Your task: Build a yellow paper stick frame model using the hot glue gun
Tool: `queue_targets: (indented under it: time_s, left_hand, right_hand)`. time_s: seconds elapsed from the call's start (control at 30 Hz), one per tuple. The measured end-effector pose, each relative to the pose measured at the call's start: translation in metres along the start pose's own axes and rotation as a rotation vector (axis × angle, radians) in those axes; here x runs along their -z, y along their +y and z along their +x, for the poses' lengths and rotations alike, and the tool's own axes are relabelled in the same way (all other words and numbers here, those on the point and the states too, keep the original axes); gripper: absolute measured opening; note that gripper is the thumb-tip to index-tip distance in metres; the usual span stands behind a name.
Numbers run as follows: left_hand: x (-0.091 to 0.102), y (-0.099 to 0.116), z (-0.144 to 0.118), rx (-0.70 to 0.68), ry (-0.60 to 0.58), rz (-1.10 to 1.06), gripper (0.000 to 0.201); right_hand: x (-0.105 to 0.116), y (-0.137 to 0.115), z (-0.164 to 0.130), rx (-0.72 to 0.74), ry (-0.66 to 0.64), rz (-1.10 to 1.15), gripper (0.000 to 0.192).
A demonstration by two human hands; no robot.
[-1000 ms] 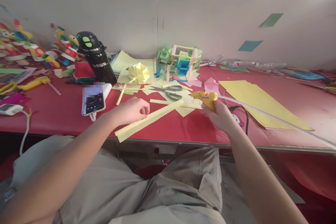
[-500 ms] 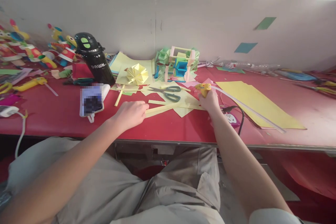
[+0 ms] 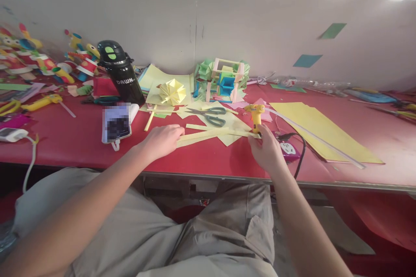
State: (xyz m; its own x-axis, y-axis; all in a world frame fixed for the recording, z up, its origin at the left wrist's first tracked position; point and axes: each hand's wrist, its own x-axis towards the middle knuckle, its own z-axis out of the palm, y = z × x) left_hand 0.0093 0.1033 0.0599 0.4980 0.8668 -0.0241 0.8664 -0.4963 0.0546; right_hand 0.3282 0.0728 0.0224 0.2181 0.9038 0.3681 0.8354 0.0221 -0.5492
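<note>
Here, in the head view, the left hand [image 3: 162,140] lies on the red table [image 3: 65,138] with its fingers curled and pinched on the near end of a long folded yellow paper strip [image 3: 208,135], which runs from that hand out toward three o'clock and lies flat on the table. The right hand [image 3: 266,149] meets the strip's other end, fingertips pressed on the paper; whether it pinches the strip or only holds it down cannot be told. Just at twelve o'clock of the right hand a yellow glue gun [image 3: 256,114] stands upright on the table, touching or almost touching the fingertips, with a long clear glue stick [image 3: 318,138] trailing from it toward four o'clock over a large yellow sheet [image 3: 325,132]. A black cord [image 3: 300,151] loops beside the right wrist, next to a purple power socket [image 3: 287,149]. At twelve o'clock of the strip lie green-handled scissors [image 3: 209,114] on pale paper scraps. Farther back stand a folded yellow paper fan [image 3: 172,91] and a colourful paper cube frame [image 3: 224,78]. At ten o'clock of the left hand rest a phone [image 3: 116,124] and a black bottle [image 3: 121,75].
</note>
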Motion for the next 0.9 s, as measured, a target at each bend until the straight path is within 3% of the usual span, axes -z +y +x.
queue_targets:
  time_s: [0.1,0.3,0.53,0.73,0.9]
  left_hand:
    - [-0.001,-0.004,0.001,-0.009,0.008,-0.025,0.025]
    - [-0.001,-0.01,0.005,-0.015,-0.001,-0.108,0.025]
    - [-0.002,-0.015,0.009,-0.043,-0.04,-0.184,0.027]
    - [0.005,-0.016,0.009,-0.101,-0.093,-0.172,0.03]
    - [0.01,-0.023,0.005,-0.056,-0.127,-0.163,0.035]
  right_hand:
    - [0.001,-0.01,-0.004,0.267,-0.128,0.12,0.028]
    - [-0.014,-0.04,0.039,0.645,-0.471,0.028,0.024]
    - [-0.022,-0.066,0.056,0.643,-0.741,-0.122,0.023]
    - [-0.021,-0.071,0.06,0.598,-0.786,-0.256,0.027]
    - [-0.02,-0.072,0.063,0.604,-0.797,-0.287,0.031]
